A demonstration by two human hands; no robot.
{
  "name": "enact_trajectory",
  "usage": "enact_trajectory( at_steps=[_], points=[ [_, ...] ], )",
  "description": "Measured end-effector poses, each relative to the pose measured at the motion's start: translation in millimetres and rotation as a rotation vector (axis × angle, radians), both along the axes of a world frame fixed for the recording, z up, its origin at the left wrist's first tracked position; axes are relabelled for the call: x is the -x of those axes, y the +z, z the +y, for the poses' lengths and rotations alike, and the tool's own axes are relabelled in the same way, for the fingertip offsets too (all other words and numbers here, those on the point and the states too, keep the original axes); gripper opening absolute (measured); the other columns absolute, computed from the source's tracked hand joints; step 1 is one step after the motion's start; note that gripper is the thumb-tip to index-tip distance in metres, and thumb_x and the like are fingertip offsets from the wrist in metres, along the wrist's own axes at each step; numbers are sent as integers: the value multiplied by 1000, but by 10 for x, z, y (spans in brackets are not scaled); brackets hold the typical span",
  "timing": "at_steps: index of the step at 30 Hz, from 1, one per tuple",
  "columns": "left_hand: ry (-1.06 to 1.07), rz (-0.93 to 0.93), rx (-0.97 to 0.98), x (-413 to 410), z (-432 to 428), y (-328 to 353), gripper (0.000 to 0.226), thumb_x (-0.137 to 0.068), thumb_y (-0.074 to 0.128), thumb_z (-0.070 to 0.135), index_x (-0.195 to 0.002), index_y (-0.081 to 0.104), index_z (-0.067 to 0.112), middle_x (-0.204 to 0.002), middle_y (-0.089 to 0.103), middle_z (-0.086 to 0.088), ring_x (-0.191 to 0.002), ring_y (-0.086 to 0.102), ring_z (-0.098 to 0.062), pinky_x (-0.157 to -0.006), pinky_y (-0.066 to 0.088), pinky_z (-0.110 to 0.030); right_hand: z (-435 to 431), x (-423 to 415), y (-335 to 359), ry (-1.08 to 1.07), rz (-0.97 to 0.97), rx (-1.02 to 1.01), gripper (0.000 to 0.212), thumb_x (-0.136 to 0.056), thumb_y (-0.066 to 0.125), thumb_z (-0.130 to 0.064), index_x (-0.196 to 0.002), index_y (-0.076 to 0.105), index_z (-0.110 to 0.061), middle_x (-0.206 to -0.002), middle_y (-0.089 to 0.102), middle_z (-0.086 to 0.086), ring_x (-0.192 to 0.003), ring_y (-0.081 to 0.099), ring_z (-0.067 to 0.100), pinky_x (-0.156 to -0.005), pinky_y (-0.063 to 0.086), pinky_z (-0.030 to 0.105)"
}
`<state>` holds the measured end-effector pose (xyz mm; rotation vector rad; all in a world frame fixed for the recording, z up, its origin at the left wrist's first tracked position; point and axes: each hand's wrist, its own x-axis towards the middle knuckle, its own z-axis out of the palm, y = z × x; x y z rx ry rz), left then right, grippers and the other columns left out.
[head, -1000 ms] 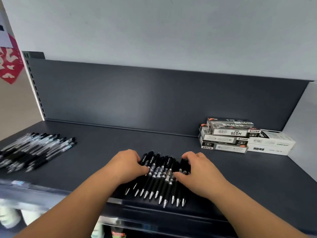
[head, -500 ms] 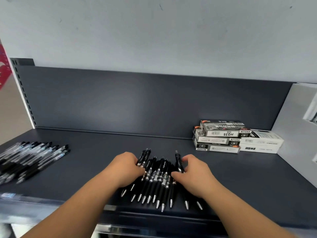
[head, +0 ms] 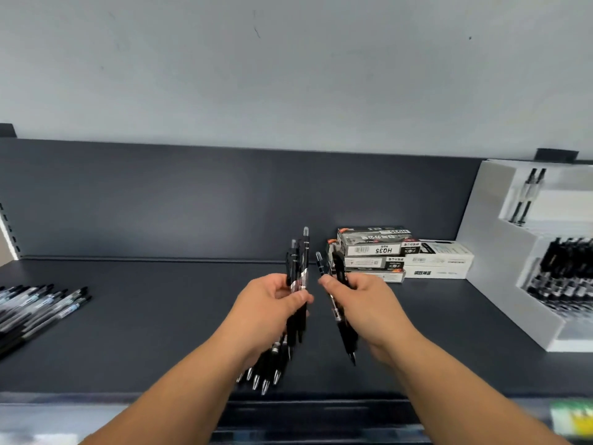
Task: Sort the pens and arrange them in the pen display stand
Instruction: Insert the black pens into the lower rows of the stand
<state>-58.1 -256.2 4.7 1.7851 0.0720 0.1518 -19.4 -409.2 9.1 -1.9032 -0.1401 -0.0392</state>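
Soft even light; faint sheen on back panel (head: 192,200); pen display stand (head: 492,239) motion-blurred; wide-angle bowing at edges

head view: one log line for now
left hand: grips pen bundle | right hand: grips fewer pens | stand: right, partly filled | loose pens: shelf left

From head height, we are looking forward and down, close over the shelf (head: 154,322), facing the wall (head: 288,75).

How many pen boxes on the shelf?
5. Three dark ones are stacked beyond the right hand: top box, middle box, bottom box. Two white ones are stacked beside them: upper white box, lower white box. Others may hide behind.
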Motion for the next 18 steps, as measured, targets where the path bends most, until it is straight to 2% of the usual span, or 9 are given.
enact_trajectory(
  at_steps=[4, 6, 8, 11, 15, 18],
  points=[
    [-27, -26, 71, -7, -409, 21, 12, -92, 61, 12, -97, 69, 19, -90, 75, 0, -89, 72, -18, -88, 56, -40, -379, 64, 42, 11, -28, -99, 43, -88, 65, -41, -91, 67, 2, -79, 69, 16, -68, 55, 14, -65, 45, 28],
    [-56, -43, 90, -3, -650, 33, 13, -91, 63, 12, -97, 70, 20, -90, 75, -1, -89, 71, -18, -90, 55, -42, -606, 115, 63, 24, -20, -167, 34, -88, 66, -39, -91, 71, -5, -93, 71, 20, -74, 61, 16, -73, 49, 29],
    [-105, -53, 102, 18, -966, 58, 14, -91, 63, 12, -99, 71, 19, -91, 75, -1, -91, 70, -19, -91, 55, -44, -887, 179, 86, 27, -16, -220, 23, -89, 67, -34, -90, 75, -12, -93, 74, 12, -84, 70, 18, -85, 53, 31],
    [-161, -61, 106, 61, -1477, 62, 16, -95, 58, 17, -102, 71, 21, -93, 76, 1, -90, 71, -17, -91, 54, -46, -1329, 278, 121, 28, -21, -284, 11, -88, 68, -25, -91, 76, -16, -89, 76, -2, -89, 72, 14, -88, 54, 32],
    [-196, -77, 90, 148, -2217, 72, 17, -98, 53, 25, -102, 69, 24, -91, 75, 3, -91, 71, -18, -90, 54, -48, -2030, 405, 175, -7, -26, -309, 8, -86, 71, -19, -89, 75, -12, -85, 76, 2, -81, 71, 13, -80, 57, 29],
    [-236, -107, 62, 234, -2723, 92, 17, -98, 52, 24, -105, 67, 26, -92, 75, 8, -90, 71, -11, -90, 54, -45, -2535, 483, 238, -50, -36, -314, 5, -85, 72, -17, -85, 75, -13, -78, 76, -1, -69, 68, 4, -62, 52, 14]
  ],
)
